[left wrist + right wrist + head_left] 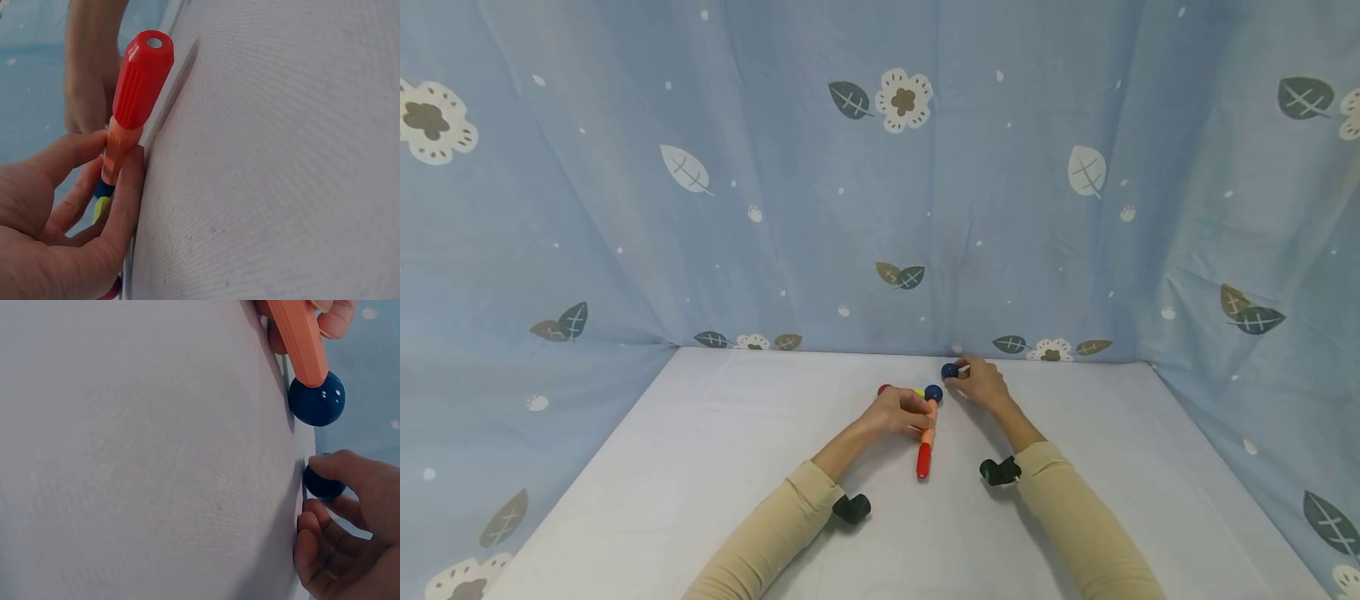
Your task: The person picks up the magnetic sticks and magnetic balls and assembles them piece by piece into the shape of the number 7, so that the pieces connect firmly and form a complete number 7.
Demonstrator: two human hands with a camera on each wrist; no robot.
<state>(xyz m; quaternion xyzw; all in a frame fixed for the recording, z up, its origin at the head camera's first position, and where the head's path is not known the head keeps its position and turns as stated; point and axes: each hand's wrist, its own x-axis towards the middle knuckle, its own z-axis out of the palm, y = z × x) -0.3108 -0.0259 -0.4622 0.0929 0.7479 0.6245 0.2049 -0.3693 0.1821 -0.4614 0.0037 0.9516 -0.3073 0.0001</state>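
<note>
In the head view my left hand (895,412) pinches an orange magnetic rod (117,150) between thumb and fingers. A red rod (144,81) continues from its near end, showing a silvery disc at the tip. The orange rod's far end meets a blue ball (317,403). Beyond the left hand, a yellow-green rod (919,392) reaches toward that ball, and a red ball (883,389) shows partly behind the fingers. My right hand (983,383) pinches a second blue ball (325,482), low over the white table and apart from the first.
The white table (700,467) runs back to a blue patterned curtain (1000,208), which also hangs at both sides. Below each sleeve cuff juts a dark wrist device, one at the left (852,508) and one at the right (1000,472).
</note>
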